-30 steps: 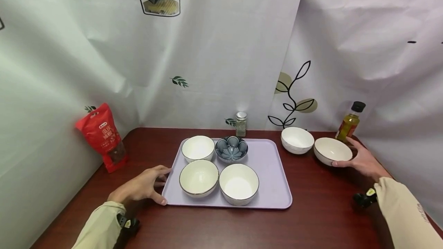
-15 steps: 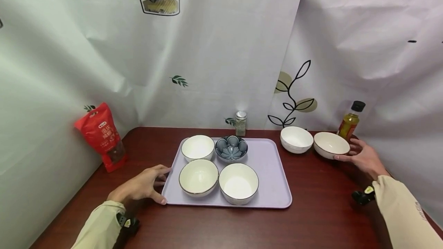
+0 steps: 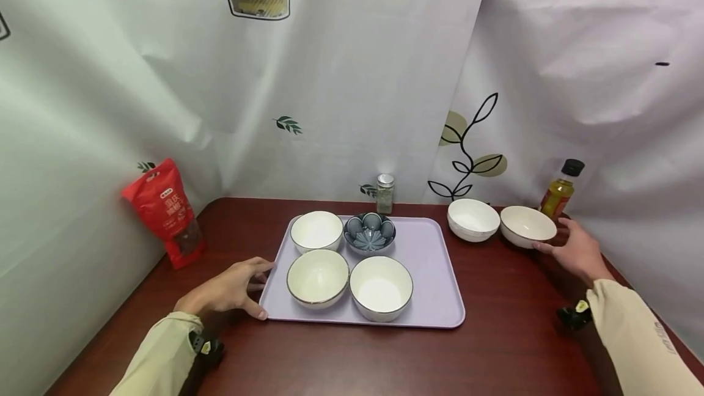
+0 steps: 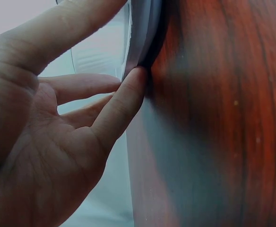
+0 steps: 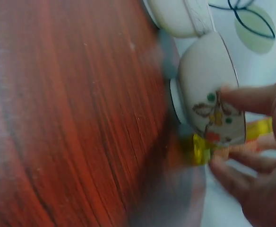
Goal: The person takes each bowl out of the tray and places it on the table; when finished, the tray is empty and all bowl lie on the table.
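Observation:
My left hand point(image 3: 236, 289) touches the left edge of the lilac tray point(image 3: 431, 274) in the head view, thumb and fingers spread apart. In the left wrist view, fingertips point(image 4: 137, 75) meet the tray's rim. At the right, my right hand point(image 3: 580, 252) stands beside a cream bowl point(image 3: 528, 225). Its thumb is at the bowl's outer wall in the right wrist view, over a painted flower pattern point(image 5: 216, 113); the other fingers extend past the bowl near the oil bottle point(image 3: 558, 194). On the tray sit several white bowls point(image 3: 381, 286) and a dark blue petal bowl point(image 3: 370, 234).
Another white bowl point(image 3: 473, 220) stands left of the cream bowl, close to it. A glass shaker point(image 3: 385, 193) is behind the tray, near the fabric backdrop. Leaning at the left wall is a red pouch point(image 3: 167, 209). The brown table point(image 3: 385, 359) extends in front.
The cream bowl has shifted back, away from the person, with my right hand following; its fingers sit looser around it now. The left hand stays at the tray. The head view has tilted slightly.

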A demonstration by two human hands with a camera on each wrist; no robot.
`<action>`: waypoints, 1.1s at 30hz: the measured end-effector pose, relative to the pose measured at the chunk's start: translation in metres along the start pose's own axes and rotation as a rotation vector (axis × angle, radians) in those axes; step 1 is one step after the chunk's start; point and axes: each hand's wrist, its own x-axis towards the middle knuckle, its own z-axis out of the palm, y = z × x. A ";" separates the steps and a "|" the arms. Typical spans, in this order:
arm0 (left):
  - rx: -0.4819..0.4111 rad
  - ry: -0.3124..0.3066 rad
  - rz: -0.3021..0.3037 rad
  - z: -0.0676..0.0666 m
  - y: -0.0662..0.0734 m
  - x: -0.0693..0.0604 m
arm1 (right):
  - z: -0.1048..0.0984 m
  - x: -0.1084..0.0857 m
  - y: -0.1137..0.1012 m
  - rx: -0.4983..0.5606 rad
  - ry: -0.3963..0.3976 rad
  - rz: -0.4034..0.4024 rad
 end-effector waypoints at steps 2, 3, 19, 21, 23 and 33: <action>0.004 -0.005 -0.005 0.000 0.000 0.001 | 0.001 -0.004 -0.002 -0.063 0.035 -0.015; 0.007 -0.006 -0.006 -0.001 0.001 0.001 | 0.002 -0.006 -0.004 -0.088 0.052 -0.015; 0.026 -0.010 -0.030 0.000 0.003 0.001 | 0.031 -0.038 -0.097 -0.145 -0.126 -0.239; 0.023 -0.011 -0.028 0.000 0.002 0.002 | 0.038 -0.043 -0.114 -0.115 -0.172 -0.314; 0.020 -0.012 -0.031 0.000 0.002 0.002 | 0.047 -0.049 -0.131 -0.065 -0.216 -0.397; 0.060 0.009 -0.035 0.001 0.003 0.000 | 0.098 -0.071 -0.191 0.376 -0.654 -0.484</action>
